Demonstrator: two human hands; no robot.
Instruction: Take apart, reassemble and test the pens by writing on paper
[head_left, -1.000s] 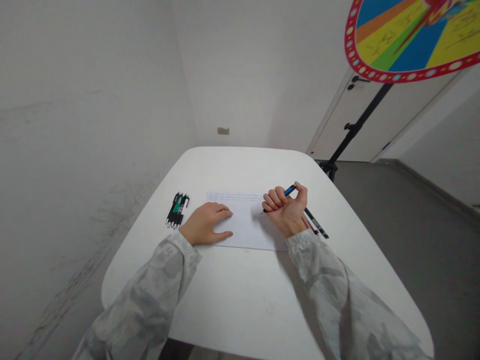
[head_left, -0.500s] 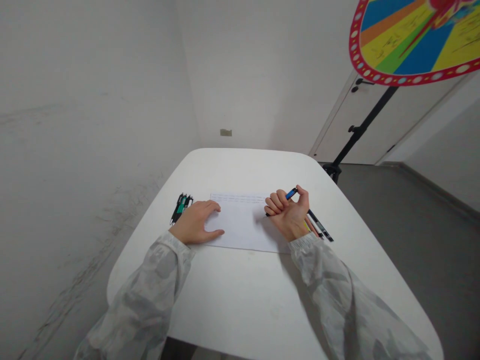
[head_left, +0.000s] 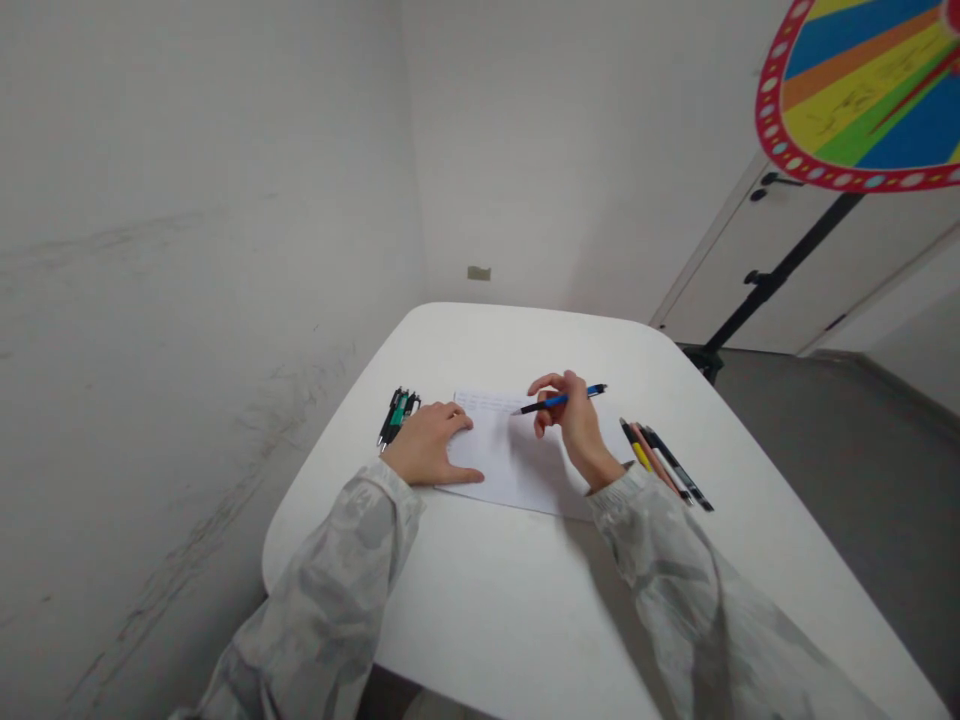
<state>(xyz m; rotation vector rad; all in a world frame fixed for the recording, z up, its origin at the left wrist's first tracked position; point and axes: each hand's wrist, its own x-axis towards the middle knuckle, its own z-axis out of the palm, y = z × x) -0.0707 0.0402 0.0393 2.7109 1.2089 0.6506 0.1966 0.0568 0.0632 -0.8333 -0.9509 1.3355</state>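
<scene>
In the head view, the left hand [head_left: 431, 445] lies spread on the left side of the white paper [head_left: 495, 455], gripping nothing. The right hand [head_left: 581, 430] is holding a blue pen [head_left: 556, 402] over the paper, with the tip pointing left. I can't tell if the tip touches the page. The paper lies on the white bench [head_left: 495, 590], with small lines of writing [head_left: 487, 402] near its far edge. To do this well, I think the left hand should press softly so the sheet won't slide. The right hand should hold the pen near its tip, not too tight, and rest its side on the page so it won't wobble. The left pens [head_left: 397, 416], next to the left hand, and the right pens [head_left: 679, 468], near the right sleeve [head_left: 637, 520], could get bumped, so mind them.
</scene>
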